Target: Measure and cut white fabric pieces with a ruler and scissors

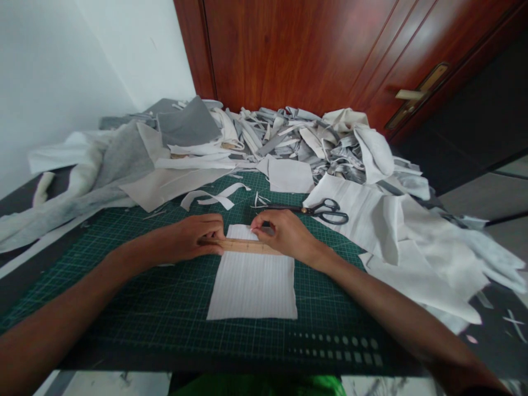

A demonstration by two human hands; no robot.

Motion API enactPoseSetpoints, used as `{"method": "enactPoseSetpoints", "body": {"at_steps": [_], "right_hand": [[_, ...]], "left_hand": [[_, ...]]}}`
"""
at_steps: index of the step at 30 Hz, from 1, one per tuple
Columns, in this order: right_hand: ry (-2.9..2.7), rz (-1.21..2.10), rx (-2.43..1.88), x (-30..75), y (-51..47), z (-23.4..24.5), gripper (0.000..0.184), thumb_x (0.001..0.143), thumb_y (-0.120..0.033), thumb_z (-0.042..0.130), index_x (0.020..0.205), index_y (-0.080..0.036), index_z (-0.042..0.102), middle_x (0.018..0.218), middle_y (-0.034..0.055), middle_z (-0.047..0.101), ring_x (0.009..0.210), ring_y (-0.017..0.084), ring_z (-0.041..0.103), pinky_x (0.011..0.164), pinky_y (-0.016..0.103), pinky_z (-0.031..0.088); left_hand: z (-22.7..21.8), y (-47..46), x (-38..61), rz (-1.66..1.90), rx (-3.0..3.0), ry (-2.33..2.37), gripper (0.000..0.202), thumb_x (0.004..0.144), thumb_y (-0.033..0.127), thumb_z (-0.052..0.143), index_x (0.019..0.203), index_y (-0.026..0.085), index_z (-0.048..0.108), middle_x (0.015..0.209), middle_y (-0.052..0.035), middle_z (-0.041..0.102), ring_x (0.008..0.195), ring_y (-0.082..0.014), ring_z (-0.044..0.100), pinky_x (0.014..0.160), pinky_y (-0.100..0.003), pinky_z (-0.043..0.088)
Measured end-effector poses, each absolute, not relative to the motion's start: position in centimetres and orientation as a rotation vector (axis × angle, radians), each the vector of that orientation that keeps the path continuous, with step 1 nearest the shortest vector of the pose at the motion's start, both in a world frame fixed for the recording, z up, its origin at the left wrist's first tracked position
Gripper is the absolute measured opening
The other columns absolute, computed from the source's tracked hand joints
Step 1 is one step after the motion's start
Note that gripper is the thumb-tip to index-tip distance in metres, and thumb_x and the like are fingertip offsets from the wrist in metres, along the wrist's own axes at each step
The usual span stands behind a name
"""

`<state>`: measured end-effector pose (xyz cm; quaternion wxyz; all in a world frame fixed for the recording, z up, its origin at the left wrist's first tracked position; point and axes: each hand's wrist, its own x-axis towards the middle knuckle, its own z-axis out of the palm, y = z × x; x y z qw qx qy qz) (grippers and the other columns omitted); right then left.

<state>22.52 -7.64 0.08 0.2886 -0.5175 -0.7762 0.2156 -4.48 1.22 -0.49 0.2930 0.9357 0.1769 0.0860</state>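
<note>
A white ribbed piece of fabric (pixel 254 286) lies flat on a green cutting mat (pixel 173 291), in front of me. Across its upper part runs a wooden ruler (pixel 247 246). My left hand (pixel 202 236) is closed around the ruler's left end, at the fabric's left edge. Over the ruler's right part, my right hand (pixel 284 234) pinches with thumb and forefinger at the fabric's upper part. A small white bit shows at those fingertips, too small to name. Beyond the right hand lie black-handled scissors (pixel 325 211), partly on another white cloth.
Curled white strips (pixel 218 197) lie on the mat beyond my left hand. A heap of grey and white scraps (pixel 297 137) lines the back against a wooden door (pixel 289 49). Larger cloth pieces cover the left side (pixel 119 154) and the right side (pixel 429 258).
</note>
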Motion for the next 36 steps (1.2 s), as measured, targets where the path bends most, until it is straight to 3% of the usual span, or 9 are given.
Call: {"method": "enactPoseSetpoints", "body": {"at_steps": [6,13,36], "right_hand": [[-2.011,0.521,-1.383,23.8,-7.0,1.2,0.008,0.09,-0.019,0.067,0.087,-0.021,0.075,0.084,-0.0018,0.076,0.062,0.011,0.055,0.063,0.027,0.041],[-1.929,0.539,-1.408,25.4,-6.4,2.6,0.007,0.089,-0.023,0.07,0.086,-0.019,0.075,0.07,-0.0032,0.067,0.057,0.01,0.047,0.059,0.027,0.037],[-2.03,0.592,-1.422,24.8,-6.8,1.5,0.007,0.09,-0.024,0.072,0.089,-0.019,0.078,0.077,-0.0023,0.072,0.06,0.009,0.049,0.062,0.025,0.036]], "left_hand": [[-0.3,1.1,-4.3,0.247,2.467,0.469,0.024,0.097,0.039,0.068,0.085,0.019,0.061,0.086,0.0003,0.06,0.076,-0.0138,0.057,0.07,-0.026,0.041],[-0.8,1.4,-4.5,0.214,2.484,0.475,0.025,0.1,0.04,0.065,0.087,0.019,0.061,0.09,-0.0012,0.06,0.08,-0.0151,0.057,0.072,-0.027,0.041],[-0.9,1.3,-4.3,0.267,2.472,0.461,0.027,0.1,0.039,0.064,0.083,0.018,0.059,0.087,-0.0011,0.056,0.076,-0.0149,0.052,0.071,-0.027,0.038]]}}
